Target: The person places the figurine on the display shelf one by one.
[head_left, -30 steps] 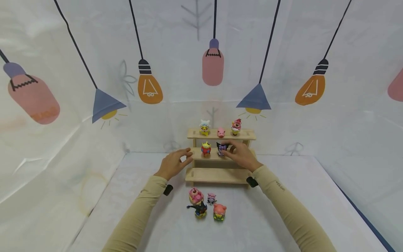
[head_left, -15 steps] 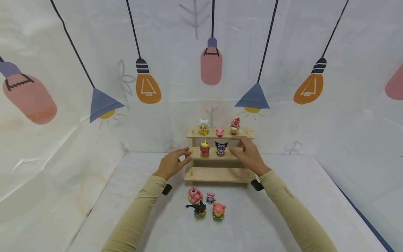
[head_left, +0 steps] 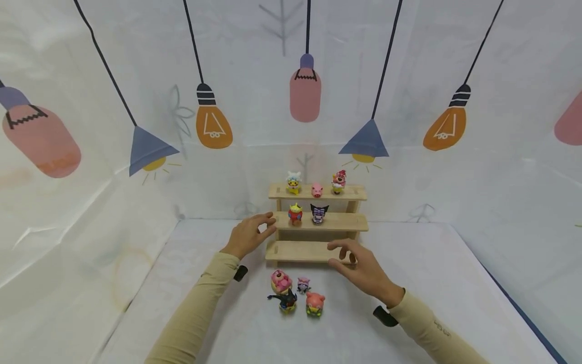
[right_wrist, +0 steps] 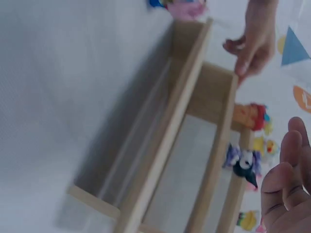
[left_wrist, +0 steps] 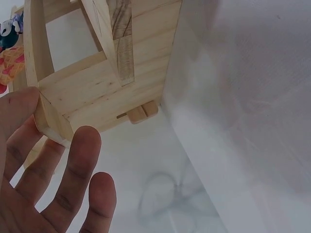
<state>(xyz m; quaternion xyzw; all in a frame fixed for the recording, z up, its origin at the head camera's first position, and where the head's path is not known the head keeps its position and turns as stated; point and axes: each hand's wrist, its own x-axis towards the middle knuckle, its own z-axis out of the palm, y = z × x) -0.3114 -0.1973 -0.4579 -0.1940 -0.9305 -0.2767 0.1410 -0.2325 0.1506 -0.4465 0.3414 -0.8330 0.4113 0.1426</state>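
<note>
A wooden three-tier display shelf (head_left: 313, 251) stands against the back wall. At the left end of its middle tier, my left hand (head_left: 249, 234) rests its fingertips, fingers loosely extended. My right hand (head_left: 366, 268) hovers over the bottom tier's right part, fingers bent and apart, holding nothing. The middle tier bears a red-and-blue figurine (head_left: 295, 215) and a black-eared purple figurine (head_left: 319, 214). Below the shelf are a pink bear figurine (head_left: 281, 282), a small pink-and-purple figurine (head_left: 303, 285), a dark winged figurine (head_left: 286, 301) and a pink round-eared figurine (head_left: 314, 304).
On the top tier stand a white-hooded yellow figurine (head_left: 293, 183), a pink pig figurine (head_left: 317, 190) and a red-hatted bear figurine (head_left: 338, 182). A white cloth covers the table (head_left: 400, 253). Behind hangs a sheet (head_left: 263, 101) printed with lamps.
My right hand has let go of the black-eared figurine on the middle tier, drawn away, and come down toward the bottom tier. My left hand has stayed at the shelf's left end.
</note>
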